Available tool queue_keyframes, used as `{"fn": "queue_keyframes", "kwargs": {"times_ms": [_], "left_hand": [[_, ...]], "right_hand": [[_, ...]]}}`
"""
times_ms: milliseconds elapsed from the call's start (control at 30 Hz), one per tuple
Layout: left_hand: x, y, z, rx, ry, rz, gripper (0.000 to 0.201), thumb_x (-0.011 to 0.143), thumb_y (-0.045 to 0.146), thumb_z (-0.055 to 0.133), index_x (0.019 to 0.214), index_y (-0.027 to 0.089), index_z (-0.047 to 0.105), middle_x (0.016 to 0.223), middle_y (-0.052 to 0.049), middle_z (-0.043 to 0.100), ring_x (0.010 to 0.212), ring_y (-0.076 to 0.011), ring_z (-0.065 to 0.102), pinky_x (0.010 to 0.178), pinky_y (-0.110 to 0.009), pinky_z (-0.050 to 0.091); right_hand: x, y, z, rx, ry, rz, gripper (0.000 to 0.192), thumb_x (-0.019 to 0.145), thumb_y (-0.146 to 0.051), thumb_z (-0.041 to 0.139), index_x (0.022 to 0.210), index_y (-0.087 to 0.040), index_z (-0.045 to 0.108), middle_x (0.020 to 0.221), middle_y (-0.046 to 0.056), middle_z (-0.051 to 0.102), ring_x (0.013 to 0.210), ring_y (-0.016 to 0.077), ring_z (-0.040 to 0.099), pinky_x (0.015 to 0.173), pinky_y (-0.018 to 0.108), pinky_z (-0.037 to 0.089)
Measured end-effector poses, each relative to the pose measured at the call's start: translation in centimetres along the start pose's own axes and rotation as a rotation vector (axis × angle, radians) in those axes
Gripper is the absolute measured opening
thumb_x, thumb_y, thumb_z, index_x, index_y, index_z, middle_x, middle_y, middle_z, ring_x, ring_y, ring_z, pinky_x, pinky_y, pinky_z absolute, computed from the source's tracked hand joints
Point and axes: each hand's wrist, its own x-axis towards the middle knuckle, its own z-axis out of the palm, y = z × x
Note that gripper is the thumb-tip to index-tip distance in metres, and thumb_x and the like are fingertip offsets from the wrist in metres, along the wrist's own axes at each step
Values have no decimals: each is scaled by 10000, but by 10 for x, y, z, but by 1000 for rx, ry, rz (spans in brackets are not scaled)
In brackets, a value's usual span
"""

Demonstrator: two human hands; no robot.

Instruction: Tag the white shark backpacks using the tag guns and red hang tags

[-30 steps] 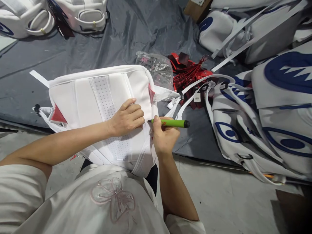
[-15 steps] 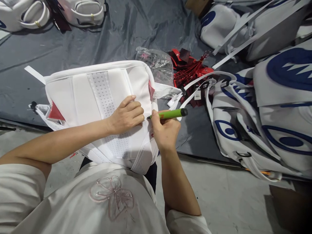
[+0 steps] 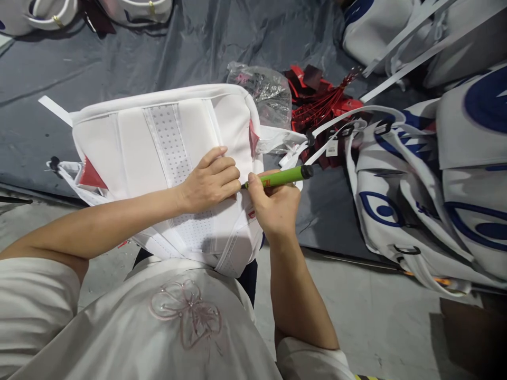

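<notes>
A white backpack (image 3: 138, 158) lies back side up on the table edge and against my body, with dotted mesh strips and red corner patches. My left hand (image 3: 212, 179) rests on its back panel, fingers curled together and gripping the fabric near the right side. Pinched in my right hand (image 3: 277, 206) is a green marker (image 3: 285, 177) with a black end pointing right. Its dark tip points left, close beside my left fingertips at the bag's surface. Whether the tip touches the fabric is hard to see.
Beyond the bag lie a clear plastic bag (image 3: 263, 92) and a heap of red tags with strings (image 3: 325, 105). White backpacks with blue eye patterns (image 3: 380, 208) crowd the right side. More white bags (image 3: 134, 11) sit at the far left on the dark table cover (image 3: 198, 47).
The view has shifted slightly, so the table things sit further right and higher. My right hand and the marker have moved a little up and right; both hands keep their hold.
</notes>
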Motion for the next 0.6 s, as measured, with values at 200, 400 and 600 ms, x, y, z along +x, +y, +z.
{"fn": "queue_keyframes", "kwargs": {"times_ms": [200,400,600], "left_hand": [[0,-1,3,105,54,43,244,1004,251,418,832,245,591,876,17,630,1021,-156,608,1162,-433,412],[3,0,0,13,-9,-17,263,1008,268,400,830,243,592,880,6,637,1015,-167,626,1150,-473,426],[2,-1,1,-97,13,-39,235,1005,299,435,830,251,584,891,9,639,1042,-170,623,1182,-469,388]], "right_hand": [[-5,8,5,4,75,-14,335,882,-490,570,744,-189,621,597,19,617,545,177,602,566,285,462],[-12,16,13,65,156,-31,335,910,-504,561,768,-205,608,616,9,620,527,168,592,559,290,483],[-13,13,13,85,137,-23,357,910,-535,553,765,-211,599,609,7,625,523,168,594,563,291,495]]}}
